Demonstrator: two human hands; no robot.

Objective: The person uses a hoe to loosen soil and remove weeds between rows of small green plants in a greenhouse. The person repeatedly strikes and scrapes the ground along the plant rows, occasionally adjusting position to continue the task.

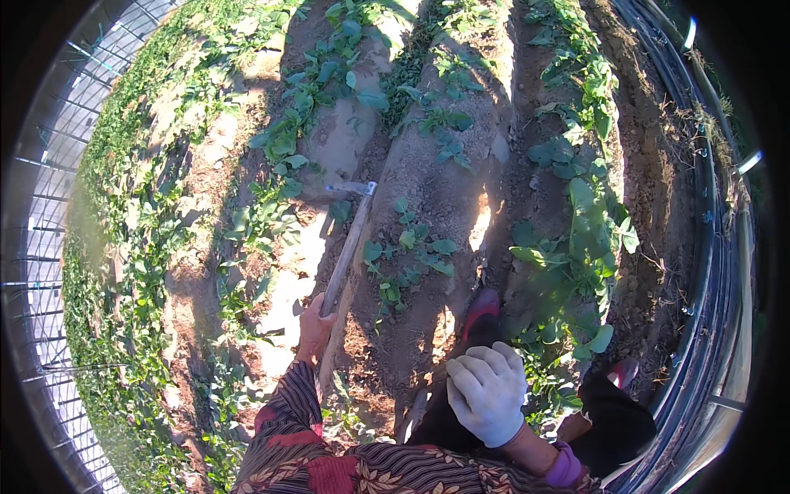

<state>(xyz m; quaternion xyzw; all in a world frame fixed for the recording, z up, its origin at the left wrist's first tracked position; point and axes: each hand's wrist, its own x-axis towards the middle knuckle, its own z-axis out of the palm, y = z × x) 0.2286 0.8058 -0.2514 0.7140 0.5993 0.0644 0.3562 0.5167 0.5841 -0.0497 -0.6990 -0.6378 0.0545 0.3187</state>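
Observation:
My bare left hand (316,327) grips the wooden handle (349,253) of a hoe. The handle slants away and a little to the right. At its far end the metal hoe head (352,188) points left, over the furrow beside a soil ridge (419,185). My right hand (487,392) wears a white glove and is held in front of my right leg, off the hoe. Its fingers are curled in; the palm is hidden, and nothing shows in it. Just right of the handle, a small leafy plant (410,247) grows on the ridge.
Rows of leafy crops (302,99) run away from me, with larger leaves (583,228) on the right. My shoes (481,305) stand among the rows. Dark hoses or pipes (710,247) curve along the right edge. A wire mesh (52,259) borders the dense greenery at left.

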